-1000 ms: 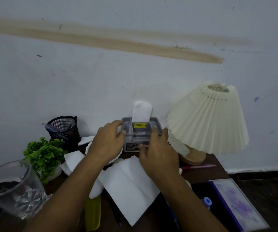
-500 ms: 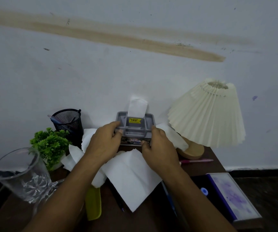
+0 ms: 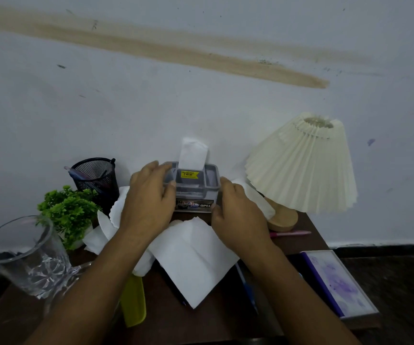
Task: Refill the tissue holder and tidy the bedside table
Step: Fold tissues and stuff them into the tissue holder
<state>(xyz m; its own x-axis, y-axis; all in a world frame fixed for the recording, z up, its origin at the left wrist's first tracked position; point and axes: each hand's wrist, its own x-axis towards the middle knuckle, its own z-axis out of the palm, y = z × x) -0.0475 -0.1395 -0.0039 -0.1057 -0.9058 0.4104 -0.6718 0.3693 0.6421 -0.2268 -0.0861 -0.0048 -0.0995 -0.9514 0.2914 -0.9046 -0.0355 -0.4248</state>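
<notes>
while your left hand (image 3: 148,202) and right hand (image 3: 240,215) curl fingers round the tissue holder (image 3: 196,192) | it sits centre frame, by the wall | press both ends evenly, spare the raised tissue (image 3: 193,153)

So the grip is both hands on the tissue holder (image 3: 196,188): left hand (image 3: 148,200) wrapped on its left end, right hand (image 3: 238,215) on its right end, with one tissue (image 3: 193,153) poking up out of the top between them. Behind the grip is the wall (image 3: 201,95). Right of the grip sits the lamp (image 3: 303,165), a pen (image 3: 290,233) lies in front of its base, and a flat frame (image 3: 335,280) is nearer me on that side. Left of the grip are loose tissues (image 3: 116,212), then the pen cup (image 3: 93,178) at the back, the plant (image 3: 69,210) in front of it and the glass (image 3: 24,257) nearest. Just this side of the grip a flat sheet (image 3: 193,260) lies on the table (image 3: 308,227), partly under both wrists.
</notes>
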